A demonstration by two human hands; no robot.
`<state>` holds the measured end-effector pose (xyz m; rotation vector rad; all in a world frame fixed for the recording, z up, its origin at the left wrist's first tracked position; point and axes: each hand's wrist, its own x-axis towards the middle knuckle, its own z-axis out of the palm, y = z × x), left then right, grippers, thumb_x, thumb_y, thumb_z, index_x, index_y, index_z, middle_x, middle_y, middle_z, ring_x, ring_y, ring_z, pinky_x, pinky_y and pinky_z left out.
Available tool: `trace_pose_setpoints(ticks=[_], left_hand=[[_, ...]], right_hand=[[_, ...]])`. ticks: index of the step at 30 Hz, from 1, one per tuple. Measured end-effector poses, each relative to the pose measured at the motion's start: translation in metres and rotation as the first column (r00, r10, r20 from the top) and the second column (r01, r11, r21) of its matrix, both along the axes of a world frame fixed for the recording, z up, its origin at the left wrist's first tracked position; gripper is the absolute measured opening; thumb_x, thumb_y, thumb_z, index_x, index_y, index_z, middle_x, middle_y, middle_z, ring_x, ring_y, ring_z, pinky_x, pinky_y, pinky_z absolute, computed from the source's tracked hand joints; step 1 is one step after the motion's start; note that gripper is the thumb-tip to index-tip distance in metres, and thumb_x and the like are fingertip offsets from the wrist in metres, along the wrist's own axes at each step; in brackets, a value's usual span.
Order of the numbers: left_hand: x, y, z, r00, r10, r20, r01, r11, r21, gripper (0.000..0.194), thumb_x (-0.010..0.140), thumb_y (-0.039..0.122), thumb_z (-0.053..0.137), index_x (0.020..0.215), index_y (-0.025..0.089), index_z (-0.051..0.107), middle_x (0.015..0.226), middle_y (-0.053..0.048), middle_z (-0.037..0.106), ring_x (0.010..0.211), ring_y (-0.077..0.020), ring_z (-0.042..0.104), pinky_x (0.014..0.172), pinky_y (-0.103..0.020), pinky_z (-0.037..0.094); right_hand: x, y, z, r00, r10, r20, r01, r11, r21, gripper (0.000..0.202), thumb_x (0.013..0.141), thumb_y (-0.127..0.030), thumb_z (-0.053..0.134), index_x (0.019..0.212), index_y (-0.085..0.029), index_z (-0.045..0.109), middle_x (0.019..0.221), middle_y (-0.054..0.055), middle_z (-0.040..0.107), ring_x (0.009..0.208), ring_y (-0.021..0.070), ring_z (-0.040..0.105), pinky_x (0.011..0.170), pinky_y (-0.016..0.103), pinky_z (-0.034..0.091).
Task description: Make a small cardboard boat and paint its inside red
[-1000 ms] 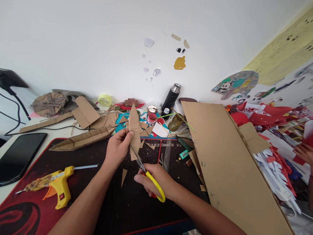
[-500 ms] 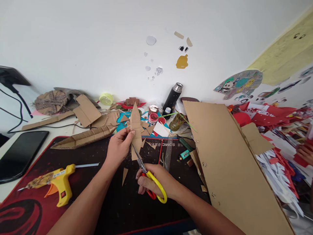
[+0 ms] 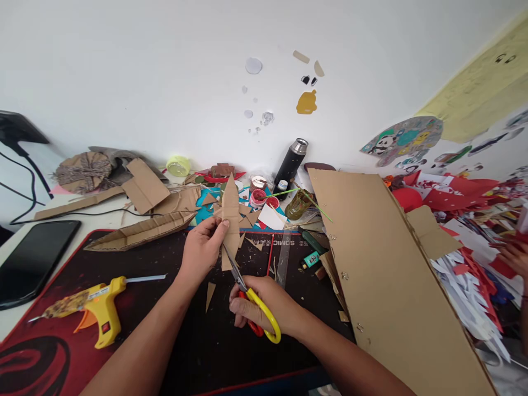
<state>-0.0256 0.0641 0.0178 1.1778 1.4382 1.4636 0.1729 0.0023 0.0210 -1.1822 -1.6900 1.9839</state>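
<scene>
Cardboard strip (image 3: 230,212): above the dark mat (image 3: 231,357), pointed end away, squared end nearer the scissors (image 3: 240,280).
Left hand (image 3: 202,246): pinches the strip's edge midway, thumb uppermost, probably bracing it against the blades; fingers beneath are partly hidden.
Right hand (image 3: 262,302): wrapped around the yellow-and-red handles, blades angled at the strip's lower part; how far they part is unclear.
Glue gun (image 3: 101,308): on its side at the left, perhaps leaving elbow room.
Big cardboard sheet (image 3: 379,264): hides what lies beneath.
Co-worker's hand (image 3: 515,256): cut off, blurred; hold uncertain.
</scene>
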Motion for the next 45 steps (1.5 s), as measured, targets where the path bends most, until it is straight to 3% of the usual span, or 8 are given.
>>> trace_pose_setpoints(ticks=[5,8,14,26,34,40,45], left_hand=[[-0.001,-0.001,0.000,1.000,0.000,-0.012,0.000,1.000,0.008,0.034,0.084,0.053,0.074,0.072,0.022,0.066,0.071,0.000,0.059,0.068,-0.0175,0.048,0.065,-0.029,0.044],[-0.001,-0.001,0.000,1.000,0.005,-0.010,-0.005,1.000,0.003,0.034,0.084,0.053,0.074,0.072,0.022,0.065,0.071,0.000,0.059,0.067,-0.0170,0.048,0.065,-0.028,0.044],[0.001,0.000,0.000,1.000,0.010,0.004,-0.010,1.000,-0.016,0.035,0.083,0.053,0.074,0.069,0.023,0.063,0.065,0.001,0.056,0.063,-0.0168,0.047,0.061,-0.028,0.044],[-0.001,0.001,0.002,0.999,0.018,-0.048,-0.018,1.000,-0.009,0.037,0.084,0.054,0.072,0.067,0.023,0.061,0.065,0.001,0.053,0.062,-0.0156,0.043,0.060,-0.028,0.040],[-0.009,0.002,0.006,0.994,-0.074,0.085,0.077,0.997,-0.030,0.040,0.082,0.058,0.079,0.072,0.022,0.064,0.062,0.003,0.052,0.055,-0.0131,0.042,0.052,-0.026,0.036],[-0.009,0.001,0.012,0.996,-0.066,0.055,0.067,0.998,-0.007,0.043,0.081,0.058,0.080,0.069,0.021,0.062,0.057,0.004,0.049,0.050,-0.0110,0.040,0.047,-0.024,0.032],[-0.009,0.001,0.011,0.998,-0.054,0.043,0.053,0.998,0.017,0.042,0.084,0.058,0.078,0.072,0.021,0.064,0.060,0.004,0.051,0.053,-0.0113,0.041,0.050,-0.024,0.035]], right_hand=[[-0.002,-0.001,0.001,0.994,0.009,0.107,-0.009,1.000,-0.002,0.045,0.096,-0.065,0.074,0.097,-0.022,0.063,0.059,-0.006,0.061,0.046,0.0115,0.058,0.044,0.018,0.044],[-0.005,-0.003,0.001,0.988,-0.030,0.151,0.027,0.999,0.017,0.041,0.102,-0.062,0.068,0.092,-0.022,0.060,0.052,-0.009,0.053,0.040,0.0099,0.051,0.040,0.017,0.038],[-0.006,-0.004,0.002,0.975,-0.070,0.213,0.064,0.997,0.037,0.045,0.103,-0.062,0.067,0.084,-0.022,0.056,0.053,-0.009,0.050,0.041,0.0092,0.048,0.045,0.020,0.036],[-0.008,-0.001,0.001,0.948,-0.085,0.305,-0.026,0.939,0.343,0.045,0.103,-0.048,0.063,0.070,-0.023,0.046,0.057,-0.004,0.045,0.058,0.0140,0.046,0.058,0.027,0.029],[-0.008,-0.004,0.004,0.955,-0.074,0.288,-0.019,0.952,0.306,0.037,0.103,-0.042,0.063,0.075,-0.023,0.048,0.056,-0.006,0.046,0.051,0.0126,0.050,0.055,0.025,0.032],[-0.004,-0.004,0.001,0.979,-0.021,0.202,-0.003,0.993,0.122,0.032,0.103,-0.050,0.066,0.088,-0.023,0.060,0.053,-0.008,0.053,0.043,0.0123,0.054,0.045,0.020,0.039],[-0.003,-0.001,0.003,0.988,0.008,0.152,-0.028,0.991,0.131,0.029,0.100,-0.049,0.071,0.094,-0.021,0.065,0.062,-0.004,0.066,0.055,0.0128,0.066,0.057,0.019,0.050]])
